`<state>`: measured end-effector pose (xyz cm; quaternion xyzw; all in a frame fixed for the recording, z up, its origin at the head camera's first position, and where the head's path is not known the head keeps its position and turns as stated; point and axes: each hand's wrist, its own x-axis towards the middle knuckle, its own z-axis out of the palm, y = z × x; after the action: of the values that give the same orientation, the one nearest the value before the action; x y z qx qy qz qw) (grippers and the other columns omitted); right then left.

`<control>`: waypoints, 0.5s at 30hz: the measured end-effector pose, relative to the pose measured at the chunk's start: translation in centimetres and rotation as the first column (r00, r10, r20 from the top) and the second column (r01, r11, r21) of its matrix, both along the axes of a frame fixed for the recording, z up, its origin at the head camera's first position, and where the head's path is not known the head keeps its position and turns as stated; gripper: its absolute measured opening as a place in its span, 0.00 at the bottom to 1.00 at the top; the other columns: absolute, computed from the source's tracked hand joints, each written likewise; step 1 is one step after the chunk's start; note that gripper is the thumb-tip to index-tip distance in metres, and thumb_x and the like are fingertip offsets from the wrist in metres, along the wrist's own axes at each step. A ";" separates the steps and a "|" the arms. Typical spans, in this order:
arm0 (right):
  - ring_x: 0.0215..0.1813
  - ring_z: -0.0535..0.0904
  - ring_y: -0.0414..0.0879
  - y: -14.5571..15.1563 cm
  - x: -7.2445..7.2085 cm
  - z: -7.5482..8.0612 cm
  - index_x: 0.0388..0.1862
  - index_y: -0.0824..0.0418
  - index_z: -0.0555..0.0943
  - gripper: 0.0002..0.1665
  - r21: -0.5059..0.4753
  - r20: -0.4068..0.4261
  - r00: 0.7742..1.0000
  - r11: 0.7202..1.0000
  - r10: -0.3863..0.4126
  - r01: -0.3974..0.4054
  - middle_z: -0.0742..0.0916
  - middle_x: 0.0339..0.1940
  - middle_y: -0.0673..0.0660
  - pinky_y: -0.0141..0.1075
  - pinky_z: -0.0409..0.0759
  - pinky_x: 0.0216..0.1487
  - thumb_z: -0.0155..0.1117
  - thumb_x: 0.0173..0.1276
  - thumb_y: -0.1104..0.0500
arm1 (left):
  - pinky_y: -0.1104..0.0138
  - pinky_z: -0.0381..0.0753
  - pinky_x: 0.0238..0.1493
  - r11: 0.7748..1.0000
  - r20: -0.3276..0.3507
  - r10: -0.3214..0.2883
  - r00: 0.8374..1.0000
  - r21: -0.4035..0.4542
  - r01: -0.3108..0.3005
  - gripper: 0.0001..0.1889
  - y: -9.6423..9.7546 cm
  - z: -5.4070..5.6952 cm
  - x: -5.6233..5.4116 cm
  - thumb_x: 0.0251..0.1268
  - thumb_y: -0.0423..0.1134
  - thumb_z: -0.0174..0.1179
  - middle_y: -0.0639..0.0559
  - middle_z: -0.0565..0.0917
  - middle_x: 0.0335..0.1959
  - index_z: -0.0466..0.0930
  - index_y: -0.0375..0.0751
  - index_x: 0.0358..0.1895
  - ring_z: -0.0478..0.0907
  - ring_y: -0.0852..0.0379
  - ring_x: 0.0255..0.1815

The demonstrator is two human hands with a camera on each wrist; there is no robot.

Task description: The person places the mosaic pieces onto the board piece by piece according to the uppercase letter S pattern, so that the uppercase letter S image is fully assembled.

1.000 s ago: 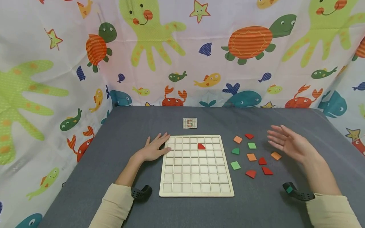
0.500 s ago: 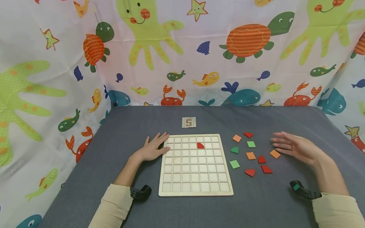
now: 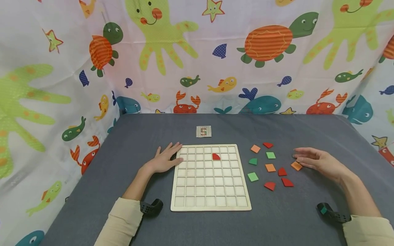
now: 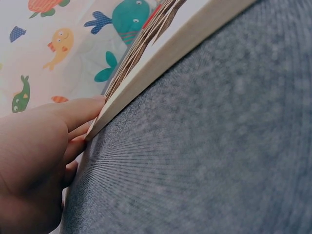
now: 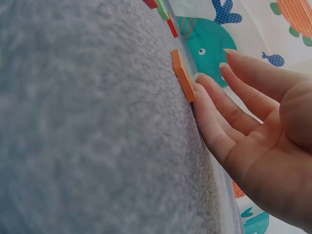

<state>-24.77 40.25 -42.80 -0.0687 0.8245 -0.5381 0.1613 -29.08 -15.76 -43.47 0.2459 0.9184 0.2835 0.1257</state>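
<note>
A wooden grid board (image 3: 211,209) lies flat on the grey table, with one red quarter-round tile (image 3: 216,156) in a cell of its second row. My left hand (image 3: 163,161) rests at the board's upper left edge, fingers spread and thumb on the rim; the left wrist view shows the fingertips against the wooden edge (image 4: 146,83). On the right, my right hand (image 3: 320,163) is beside an orange square tile (image 3: 297,166), fingers loosely bent and holding nothing. In the right wrist view, fingertips are close to the orange tile (image 5: 183,77); whether they touch it I cannot tell.
Several loose tiles lie between board and right hand: green squares (image 3: 253,176), a dark green quarter-round tile (image 3: 253,161), red ones (image 3: 287,182) and orange squares (image 3: 270,167). A small card (image 3: 204,131) with a letter S pattern lies behind the board. A printed curtain (image 3: 227,61) encloses the table.
My right hand has lowered toward the table beside the orange tile, its fingers turning from an upright open palm to a downward bend. The left hand stays at the board's edge.
</note>
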 end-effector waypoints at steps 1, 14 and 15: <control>0.50 0.77 0.30 0.0 0.1 0.0 0.69 0.71 0.60 0.33 0.041 -0.026 1.000 0.999 0.002 -0.001 0.79 0.54 0.47 0.27 0.77 0.48 0.58 0.72 0.57 | 0.39 0.25 0.65 1.000 -0.002 -0.002 1.000 0.001 0.002 0.35 0.0 0.1 0.0 0.74 0.49 0.50 0.41 0.49 0.76 0.50 0.36 0.75 0.37 0.40 0.75; 0.44 0.78 0.34 -1.6 0.7 0.8 0.65 0.71 0.68 0.35 0.297 -0.178 0.982 0.955 0.054 0.002 0.80 0.52 0.67 0.28 0.78 0.41 0.68 0.64 0.57 | 0.38 0.25 0.65 1.000 -0.005 0.003 1.000 -0.002 -0.003 0.35 0.0 -0.2 0.0 0.73 0.49 0.50 0.41 0.49 0.75 0.50 0.37 0.75 0.37 0.40 0.75; 0.44 0.77 0.34 -1.6 0.7 0.8 0.65 0.71 0.69 0.35 0.307 -0.182 0.982 0.952 0.057 0.002 0.80 0.52 0.67 0.28 0.78 0.41 0.68 0.64 0.57 | 0.38 0.25 0.65 1.000 -0.008 0.003 1.000 -0.003 -0.003 0.35 0.0 -0.2 -0.1 0.73 0.49 0.50 0.41 0.50 0.76 0.50 0.37 0.75 0.37 0.40 0.75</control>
<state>-24.08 38.65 -42.01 -0.1049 0.9083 -0.3927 0.0987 -29.17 -15.75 -43.68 0.2454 0.9196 0.2813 0.1221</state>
